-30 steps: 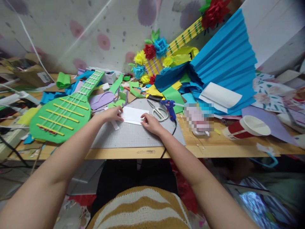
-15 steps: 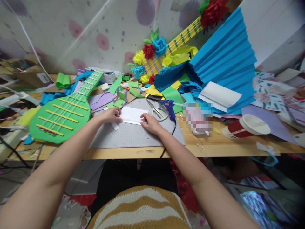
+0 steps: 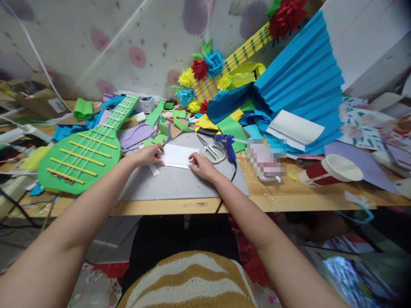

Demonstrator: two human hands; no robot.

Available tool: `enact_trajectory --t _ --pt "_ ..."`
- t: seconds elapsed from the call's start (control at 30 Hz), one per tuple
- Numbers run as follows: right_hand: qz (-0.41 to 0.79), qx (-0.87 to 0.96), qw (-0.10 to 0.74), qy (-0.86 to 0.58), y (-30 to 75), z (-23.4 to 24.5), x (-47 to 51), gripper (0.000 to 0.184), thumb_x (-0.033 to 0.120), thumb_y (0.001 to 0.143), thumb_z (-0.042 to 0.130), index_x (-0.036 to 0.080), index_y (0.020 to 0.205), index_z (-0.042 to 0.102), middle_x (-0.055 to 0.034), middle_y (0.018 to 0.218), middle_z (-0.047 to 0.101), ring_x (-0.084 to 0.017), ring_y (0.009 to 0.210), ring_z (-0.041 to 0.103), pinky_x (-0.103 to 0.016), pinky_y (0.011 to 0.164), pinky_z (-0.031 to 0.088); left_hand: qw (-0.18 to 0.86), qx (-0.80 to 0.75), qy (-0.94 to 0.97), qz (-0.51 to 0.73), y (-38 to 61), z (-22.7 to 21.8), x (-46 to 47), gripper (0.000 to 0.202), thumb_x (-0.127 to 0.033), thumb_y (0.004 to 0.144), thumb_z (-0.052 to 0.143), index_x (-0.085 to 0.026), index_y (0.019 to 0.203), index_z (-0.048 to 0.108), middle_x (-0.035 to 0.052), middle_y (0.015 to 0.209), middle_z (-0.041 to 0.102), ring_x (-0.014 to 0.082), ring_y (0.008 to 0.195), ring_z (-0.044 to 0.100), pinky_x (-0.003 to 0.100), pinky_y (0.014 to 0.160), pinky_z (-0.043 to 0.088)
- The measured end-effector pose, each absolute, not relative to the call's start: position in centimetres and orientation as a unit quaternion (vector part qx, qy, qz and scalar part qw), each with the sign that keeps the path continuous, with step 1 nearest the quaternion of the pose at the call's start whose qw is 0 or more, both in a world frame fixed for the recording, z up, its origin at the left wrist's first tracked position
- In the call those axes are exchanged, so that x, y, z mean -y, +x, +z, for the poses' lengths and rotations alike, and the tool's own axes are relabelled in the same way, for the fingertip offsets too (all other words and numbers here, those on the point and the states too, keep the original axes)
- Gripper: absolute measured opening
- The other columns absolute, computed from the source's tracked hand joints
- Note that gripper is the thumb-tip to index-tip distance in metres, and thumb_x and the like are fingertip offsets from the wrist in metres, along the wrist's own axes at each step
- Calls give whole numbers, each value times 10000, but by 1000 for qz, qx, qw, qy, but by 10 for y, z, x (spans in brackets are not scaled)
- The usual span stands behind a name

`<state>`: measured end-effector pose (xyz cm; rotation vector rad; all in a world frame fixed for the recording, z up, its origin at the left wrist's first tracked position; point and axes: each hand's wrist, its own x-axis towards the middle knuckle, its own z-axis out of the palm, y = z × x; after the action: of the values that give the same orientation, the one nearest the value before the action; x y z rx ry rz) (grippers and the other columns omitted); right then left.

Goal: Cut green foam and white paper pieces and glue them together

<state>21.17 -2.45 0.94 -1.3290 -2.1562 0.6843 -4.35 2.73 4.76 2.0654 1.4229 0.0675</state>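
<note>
A white sheet of paper [image 3: 177, 155] with a narrow folded strip along its near edge lies on the grey cutting mat [image 3: 180, 186]. My left hand [image 3: 152, 155] pinches its left end, and my right hand [image 3: 202, 165] grips the right end with curled fingers. Under my left hand a thin white paper strip [image 3: 154, 169] rests on the mat. Scissors with pale handles [image 3: 214, 153] lie just beyond my right hand. Beside them is a blue hot glue gun [image 3: 228, 146], its black cord running down over the table edge.
To the left lies a green paper lute [image 3: 80, 158] with yellow bars. Behind stand a yellow paper guitar with flowers [image 3: 205, 85] and a pleated blue paper fan [image 3: 305, 85]. A lidded paper cup [image 3: 330, 171] stands at right. Coloured scraps [image 3: 154, 113] cover the back of the wooden table [image 3: 272, 201].
The view has shifted very slightly. Both hands stay at the two ends of the white paper, with hardly any visible movement.
</note>
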Motion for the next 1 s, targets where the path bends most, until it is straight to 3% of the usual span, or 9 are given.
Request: enact_trajectory --t 0.2,0.4,0.53,0.63,0.83,0.93,1.0 --pt "241 799 253 -489 212 9 25 202 178 761 541 185 961 510 0 734 551 -151 769 475 -256 719 349 264 -579 771 -18 -36 53 -24 533 -433 563 680 -203 993 464 7 764 626 198 711 579 268 585 371" --pt "209 816 248 -479 212 8 26 228 185 759 540 177 985 516 -21 772 560 -169 800 474 -279 740 356 62 -536 841 -50 -14 63 -11 359 -252 608 663 -184 935 532 80 990 564 258 982 486 333 823 375" --pt "211 815 255 -476 212 6 25 227 185 756 537 181 982 514 -22 783 560 -169 801 478 -284 747 362 70 -454 888 -31 -5 61 0 290 -56 640 513 -185 891 584 80 982 534 227 964 472 312 810 392" --pt "219 812 253 -478 213 5 24 217 186 754 534 183 970 513 -19 776 561 -168 795 479 -288 747 363 64 -434 898 -27 -6 56 7 333 -12 644 445 -179 873 620 86 955 553 228 934 480 326 811 401" --pt "233 808 248 -481 212 6 23 192 189 751 545 178 941 522 -19 765 557 -166 788 482 -284 732 369 -15 -465 883 57 3 41 40 296 -111 757 429 -119 971 634 140 1069 577 255 1053 475 380 925 383" --pt "233 809 251 -478 212 7 23 179 191 753 549 176 930 527 -17 759 560 -165 786 483 -285 738 371 11 -438 894 94 16 29 57 422 -291 880 358 -100 1231 492 134 1285 500 222 1189 434 370 1025 320" --pt "231 809 254 -478 211 7 24 175 192 756 550 176 929 528 -16 755 562 -163 780 483 -285 737 371 36 -410 909 68 23 21 64 546 -421 897 313 -81 1316 397 137 1391 401 222 1300 327 383 1085 235"
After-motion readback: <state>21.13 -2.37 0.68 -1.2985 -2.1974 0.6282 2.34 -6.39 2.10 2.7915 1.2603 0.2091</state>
